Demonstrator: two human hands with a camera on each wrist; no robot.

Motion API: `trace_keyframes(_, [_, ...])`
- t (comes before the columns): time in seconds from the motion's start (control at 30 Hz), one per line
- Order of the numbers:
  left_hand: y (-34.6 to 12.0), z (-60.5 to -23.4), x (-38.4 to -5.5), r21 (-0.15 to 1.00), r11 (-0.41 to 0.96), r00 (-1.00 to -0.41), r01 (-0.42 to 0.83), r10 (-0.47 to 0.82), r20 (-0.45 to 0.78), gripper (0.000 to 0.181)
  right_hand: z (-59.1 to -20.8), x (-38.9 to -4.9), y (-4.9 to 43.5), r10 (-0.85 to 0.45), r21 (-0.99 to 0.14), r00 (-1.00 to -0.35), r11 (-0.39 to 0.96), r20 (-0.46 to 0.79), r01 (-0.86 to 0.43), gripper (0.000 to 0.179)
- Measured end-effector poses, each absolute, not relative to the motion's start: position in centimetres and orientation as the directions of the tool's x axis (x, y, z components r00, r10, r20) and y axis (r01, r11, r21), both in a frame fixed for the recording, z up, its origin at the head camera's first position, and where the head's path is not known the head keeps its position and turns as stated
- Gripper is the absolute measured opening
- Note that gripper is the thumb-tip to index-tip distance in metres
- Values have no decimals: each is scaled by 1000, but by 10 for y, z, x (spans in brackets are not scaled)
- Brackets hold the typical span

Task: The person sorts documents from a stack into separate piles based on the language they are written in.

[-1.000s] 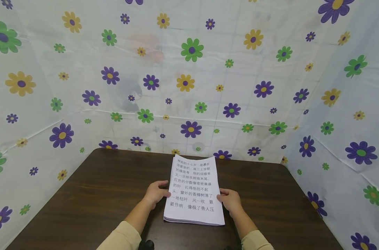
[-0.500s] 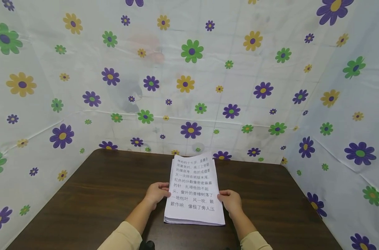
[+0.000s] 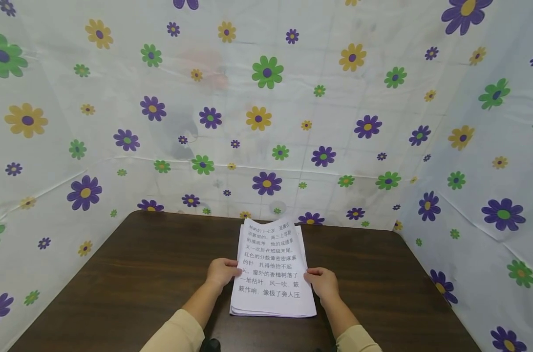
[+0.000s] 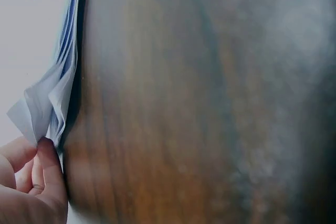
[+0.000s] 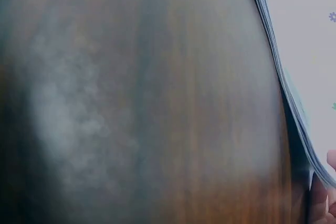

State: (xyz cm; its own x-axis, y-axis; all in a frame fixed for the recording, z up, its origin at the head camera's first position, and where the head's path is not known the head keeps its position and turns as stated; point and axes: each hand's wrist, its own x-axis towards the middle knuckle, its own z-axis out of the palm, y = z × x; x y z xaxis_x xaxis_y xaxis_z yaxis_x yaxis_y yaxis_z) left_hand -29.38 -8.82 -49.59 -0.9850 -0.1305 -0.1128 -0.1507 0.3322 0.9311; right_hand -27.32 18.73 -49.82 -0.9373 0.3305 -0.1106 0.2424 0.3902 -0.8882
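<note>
A stack of white paper sheets (image 3: 270, 281), the top one printed with large Chinese characters, is held by both hands at mid-table. My left hand (image 3: 222, 272) pinches its left edge between thumb and fingers. In the left wrist view, several sheet edges (image 4: 44, 100) buckle and fold up beside the fingertips of the left hand (image 4: 34, 182). At the right edge, my right hand (image 3: 324, 282) grips the stack, thumb on top. Only part of the right hand (image 5: 321, 200) shows in the right wrist view, fingers under the layered edge. The top sheet's far end curves, its far right corner off the sheets below.
The dark brown wooden table (image 3: 138, 278) extends on both sides of the stack. A white curtain (image 3: 231, 98) with purple, green and yellow flowers encloses the back and sides. A small black object (image 3: 211, 345) shows beside the left sleeve (image 3: 178, 332).
The top sheet's far right corner has shifted left and bent, baring a strip of the sheet beneath. The left fingers have drawn in closer on the edge. The right hand has barely moved.
</note>
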Motion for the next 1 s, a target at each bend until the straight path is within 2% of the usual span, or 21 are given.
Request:
trace_keyframes(0.17, [-92,-495,-293,958,240,-982,-159,-140,-128,28,-499,-274,185,339,-902,-934,360,-109,236,24])
trace_keyframes(0.4, [-97,-493,-294,974,214,-989,-69,-140,-39,24,-494,-278,185,318,-934,-944,300,-93,194,26])
trace_keyframes(0.7, [-99,-482,-297,993,56,-988,-107,-119,-100,32,-484,-285,186,226,-977,-967,150,-114,150,28])
trace_keyframes(1.0, [-109,-477,-303,994,-41,-993,-99,-64,-101,33,-469,-289,186,156,-974,-980,169,-126,153,42])
